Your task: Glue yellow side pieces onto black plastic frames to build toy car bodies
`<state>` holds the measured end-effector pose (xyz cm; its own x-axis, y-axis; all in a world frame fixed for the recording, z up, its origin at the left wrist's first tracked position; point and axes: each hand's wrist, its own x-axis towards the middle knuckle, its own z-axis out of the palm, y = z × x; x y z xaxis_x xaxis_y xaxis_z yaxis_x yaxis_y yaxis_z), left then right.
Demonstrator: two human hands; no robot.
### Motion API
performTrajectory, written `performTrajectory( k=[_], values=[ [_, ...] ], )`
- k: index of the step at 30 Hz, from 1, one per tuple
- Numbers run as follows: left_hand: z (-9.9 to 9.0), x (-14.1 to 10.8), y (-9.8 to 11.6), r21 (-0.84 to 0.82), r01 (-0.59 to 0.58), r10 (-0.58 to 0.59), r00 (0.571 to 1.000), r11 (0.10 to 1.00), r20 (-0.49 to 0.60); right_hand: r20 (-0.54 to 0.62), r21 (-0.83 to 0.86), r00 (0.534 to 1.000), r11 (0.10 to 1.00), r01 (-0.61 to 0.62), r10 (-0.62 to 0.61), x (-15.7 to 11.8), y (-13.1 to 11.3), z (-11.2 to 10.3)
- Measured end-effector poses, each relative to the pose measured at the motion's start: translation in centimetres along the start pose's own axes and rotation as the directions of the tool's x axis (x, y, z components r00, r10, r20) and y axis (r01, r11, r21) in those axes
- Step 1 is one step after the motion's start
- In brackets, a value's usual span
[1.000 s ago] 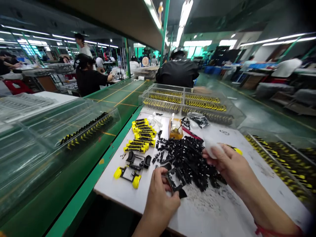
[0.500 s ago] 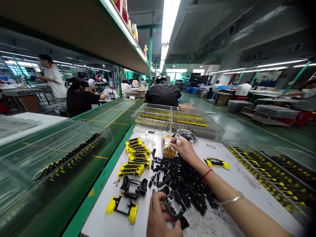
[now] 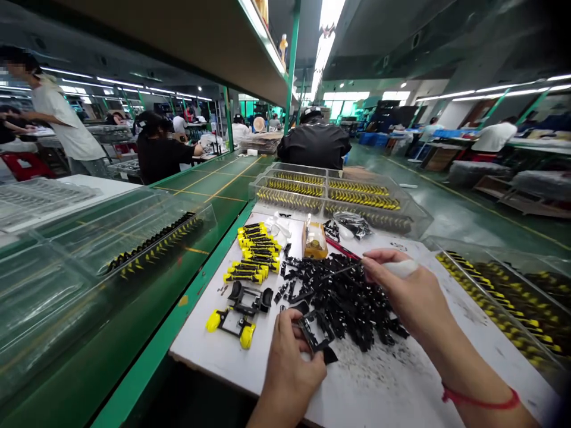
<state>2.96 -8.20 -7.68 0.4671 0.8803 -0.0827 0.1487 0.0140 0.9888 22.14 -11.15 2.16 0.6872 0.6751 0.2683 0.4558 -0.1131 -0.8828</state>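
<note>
Black frame (image 3: 308,334) (rectangular), in left hand (image 3: 292,364)

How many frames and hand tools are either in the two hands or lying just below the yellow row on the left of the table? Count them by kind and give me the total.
Black frames: 2 (one in the left hand, one on the table)
Yellow-ended frame: 1 (on the table)
White-handled tool: 1 (in the right hand)
Total: 4
</note>
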Motion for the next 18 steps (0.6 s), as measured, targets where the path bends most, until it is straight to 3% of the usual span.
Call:
performTrajectory(
  k=[3,6,18],
  values=[
    [-0.2,-0.1,0.2,0.015,-0.006,0.006,1.000,1.000,0.000,0.156,0.043,0.986,0.997,-0.064,0.056,-2.1,0.7,0.3],
    [-0.4,-0.3,0.6,0.027,-0.001,0.001,1.000,1.000,0.012,0.230,0.020,0.971,0.997,-0.078,0.071,-3.1,1.0,1.1],
    [-0.3,-0.3,-0.3,0.002,-0.060,0.060,0.998,0.998,0.011,0.316,-0.022,0.943,0.994,-0.103,0.105,-3.7,1.3,2.6]
  ],
)
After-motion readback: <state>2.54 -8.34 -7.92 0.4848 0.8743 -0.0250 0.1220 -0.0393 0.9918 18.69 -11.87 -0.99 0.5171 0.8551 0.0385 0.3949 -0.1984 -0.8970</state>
